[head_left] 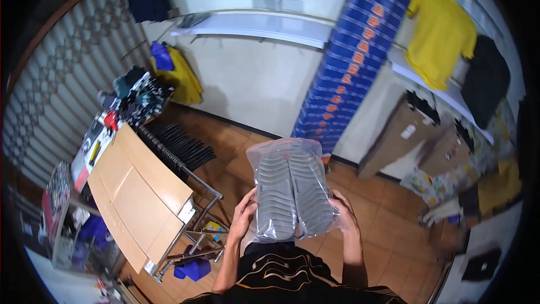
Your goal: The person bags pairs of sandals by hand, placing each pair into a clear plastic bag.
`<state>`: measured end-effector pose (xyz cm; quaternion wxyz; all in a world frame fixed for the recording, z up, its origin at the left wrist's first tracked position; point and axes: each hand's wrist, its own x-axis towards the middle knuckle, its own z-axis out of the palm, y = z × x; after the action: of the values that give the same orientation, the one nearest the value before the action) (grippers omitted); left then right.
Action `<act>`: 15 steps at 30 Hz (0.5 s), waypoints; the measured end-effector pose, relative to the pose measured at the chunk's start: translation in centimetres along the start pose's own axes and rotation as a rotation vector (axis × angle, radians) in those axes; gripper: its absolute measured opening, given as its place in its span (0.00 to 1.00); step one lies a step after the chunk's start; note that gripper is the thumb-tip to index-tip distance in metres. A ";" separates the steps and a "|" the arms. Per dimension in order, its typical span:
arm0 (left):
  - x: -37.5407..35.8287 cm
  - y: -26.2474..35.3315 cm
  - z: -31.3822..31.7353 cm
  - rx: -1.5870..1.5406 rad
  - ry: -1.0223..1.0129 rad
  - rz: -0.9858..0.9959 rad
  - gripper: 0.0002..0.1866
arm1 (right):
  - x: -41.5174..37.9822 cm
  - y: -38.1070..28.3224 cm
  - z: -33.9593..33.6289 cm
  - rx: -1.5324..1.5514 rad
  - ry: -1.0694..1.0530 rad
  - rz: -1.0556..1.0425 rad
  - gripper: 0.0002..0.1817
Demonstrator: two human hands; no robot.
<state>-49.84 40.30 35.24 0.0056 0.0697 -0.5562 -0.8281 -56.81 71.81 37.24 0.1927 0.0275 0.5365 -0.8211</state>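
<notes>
A clear plastic bag with a pair of grey ridged sandals inside is held up in front of my body, the ridged sides facing me. My left hand grips the bag's left edge, and my right hand grips its right edge near the lower corner. Both sandals lie side by side inside the plastic. The fingers behind the bag are partly hidden.
To the left, a cardboard sheet lies over a metal rack with black hangers. A tall blue wrapped roll leans against the wall. Yellow shirts and brown trousers hang on the right above the tiled floor.
</notes>
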 end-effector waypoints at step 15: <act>16.9 0.2 -5.3 0.036 0.282 0.141 0.18 | 22.0 -2.9 3.9 -0.043 -0.173 0.040 0.31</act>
<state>-65.92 33.85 31.60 0.1404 0.1464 -0.5682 -0.7975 -77.53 63.05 35.81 0.2551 -0.0370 0.5346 -0.8048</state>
